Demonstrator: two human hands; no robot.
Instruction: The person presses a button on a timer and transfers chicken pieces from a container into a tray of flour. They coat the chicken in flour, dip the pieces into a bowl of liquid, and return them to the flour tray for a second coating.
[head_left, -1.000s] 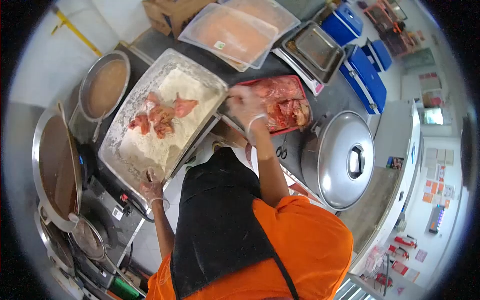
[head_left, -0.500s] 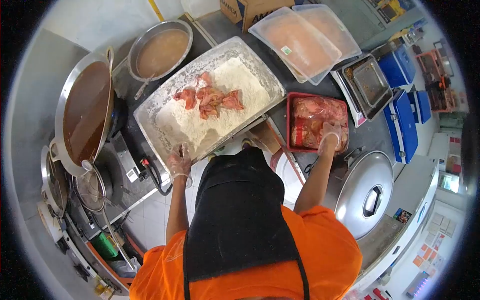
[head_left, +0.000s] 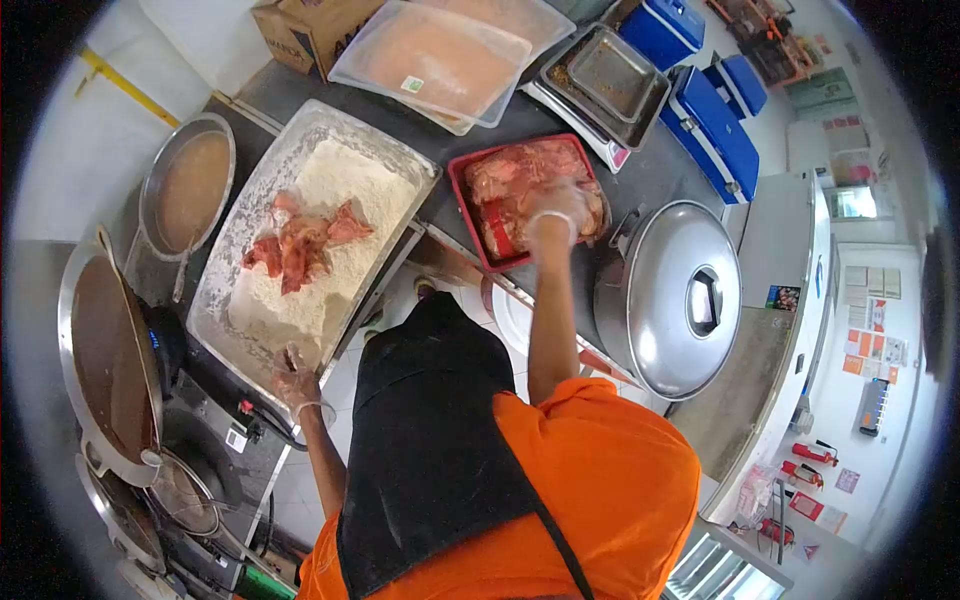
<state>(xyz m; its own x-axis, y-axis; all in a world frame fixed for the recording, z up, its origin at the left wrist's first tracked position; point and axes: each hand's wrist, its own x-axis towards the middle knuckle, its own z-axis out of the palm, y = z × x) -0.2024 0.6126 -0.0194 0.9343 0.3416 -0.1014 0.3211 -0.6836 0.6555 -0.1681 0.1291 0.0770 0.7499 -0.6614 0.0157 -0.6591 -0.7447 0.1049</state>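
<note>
My left hand (head_left: 294,380), in a clear plastic glove dusted with flour, is at the near corner of a large metal tray (head_left: 222,262). Its fingers are loosely bent and a little apart, with nothing seen between them. White flour (head_left: 350,180) covers much of the tray's inside, and several pieces of raw meat (head_left: 305,240) lie in a heap on it. To the right, my gloved right hand (head_left: 560,212) reaches over raw meat (head_left: 525,175) in a red tub (head_left: 468,222). Motion smears its fingers, so I cannot tell whether they grip a piece.
A large lidded pot (head_left: 665,300) stands right of the tub. Behind are lidded plastic containers (head_left: 430,55), a scale with metal trays (head_left: 610,85) and blue coolers (head_left: 710,130). On the left sit a bowl of cloudy liquid (head_left: 190,185) and a wide pan of brown liquid (head_left: 105,350).
The view has turned and shifted, so the trays appear further left. My right hand has moved over the meat in the tub and is now blurred. My left hand stays by the tray's corner.
</note>
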